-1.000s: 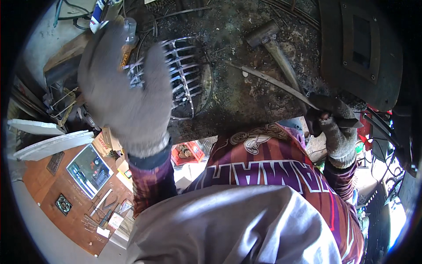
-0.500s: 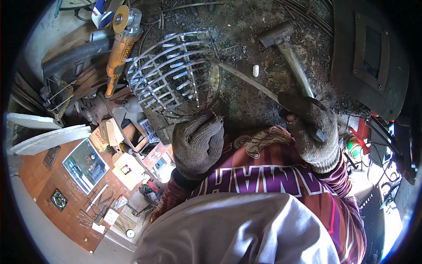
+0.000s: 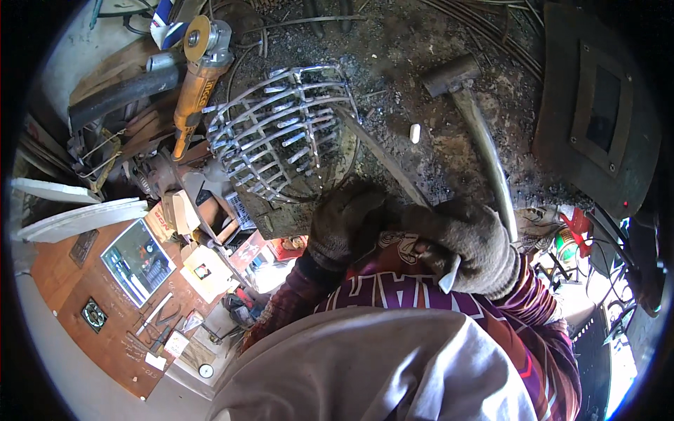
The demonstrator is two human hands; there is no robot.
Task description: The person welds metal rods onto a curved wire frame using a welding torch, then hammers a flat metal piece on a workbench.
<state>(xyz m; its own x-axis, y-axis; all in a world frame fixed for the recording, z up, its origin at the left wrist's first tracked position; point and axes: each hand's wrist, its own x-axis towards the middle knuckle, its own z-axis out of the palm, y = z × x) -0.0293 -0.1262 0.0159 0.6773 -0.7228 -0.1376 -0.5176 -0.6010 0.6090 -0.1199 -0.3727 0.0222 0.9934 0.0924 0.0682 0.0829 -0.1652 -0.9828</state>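
Observation:
Both my hands wear grey knitted work gloves and meet low in front of my chest, at the near edge of the worktable. My right hand (image 3: 474, 245) is closed around a long flat metal bar (image 3: 382, 154). A pale end of that bar juts out below the fist, while its far end reaches into a cage of welded metal rods (image 3: 281, 130). My left hand (image 3: 347, 221) lies in shadow against the right hand's fingers; how its own fingers are bent is too dark to make out. Beside the right hand lies a hammer (image 3: 484, 133), its handle pointing toward me.
An orange angle grinder (image 3: 196, 91) lies left of the cage. A small white piece (image 3: 415, 133) sits on the dirty worktable (image 3: 393, 77). At the right stands a welding mask (image 3: 597, 105); thin rods (image 3: 484, 35) lie at the back. A brown board with tools (image 3: 105, 302) is lower left.
My left hand has moved right and my right hand left, so they now meet. The bar has come along with the right hand. The whole view has shifted slightly.

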